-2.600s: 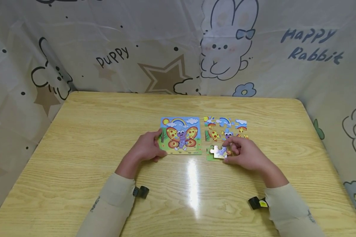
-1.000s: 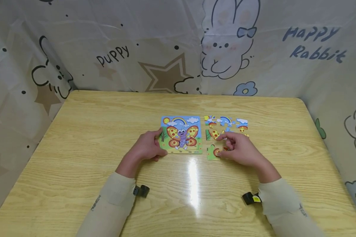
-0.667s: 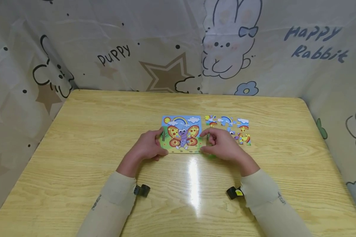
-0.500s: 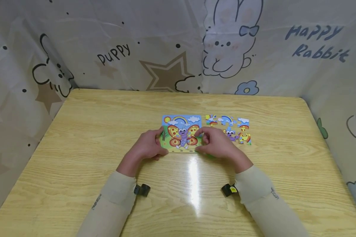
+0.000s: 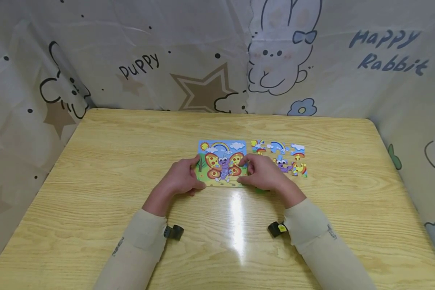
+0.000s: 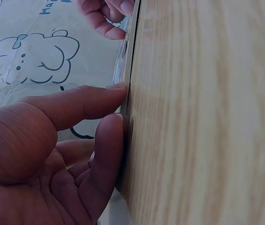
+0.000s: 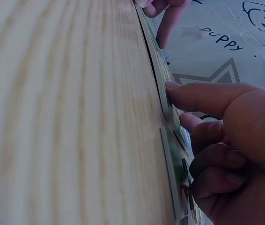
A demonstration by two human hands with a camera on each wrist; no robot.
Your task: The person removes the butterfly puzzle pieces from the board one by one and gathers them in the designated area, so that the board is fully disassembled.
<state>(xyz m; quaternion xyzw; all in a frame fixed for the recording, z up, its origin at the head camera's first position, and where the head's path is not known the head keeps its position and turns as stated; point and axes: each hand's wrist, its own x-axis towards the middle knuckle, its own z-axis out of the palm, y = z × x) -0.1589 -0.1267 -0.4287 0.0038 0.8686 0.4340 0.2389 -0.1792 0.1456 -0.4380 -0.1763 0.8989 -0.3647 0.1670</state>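
Note:
A square butterfly puzzle board (image 5: 221, 151) with a rainbow and sun lies at mid-table. My left hand (image 5: 179, 177) grips its left side, thumb at the front corner; the left wrist view shows the fingertips at the board's thin edge (image 6: 131, 65). My right hand (image 5: 264, 173) has thumb and index fingertips apart on the board's lower right part, other fingers curled; I cannot tell whether they pinch a piece there. Beside the board lie loose jigsaw pieces (image 5: 299, 169), partly hidden by the right hand. The right wrist view shows one piece (image 7: 171, 159) close to the board.
The wooden table (image 5: 130, 137) extends around the puzzle, with a bright reflection in front of it. Behind stands a fabric backdrop (image 5: 188, 32) with rabbit, puppy and star prints. Each wrist wears a small black camera (image 5: 174, 232).
My right hand held a jigsaw piece over the bottom row, released it there, then moved left onto the board's lower right part. My left hand has stayed at the board's left side.

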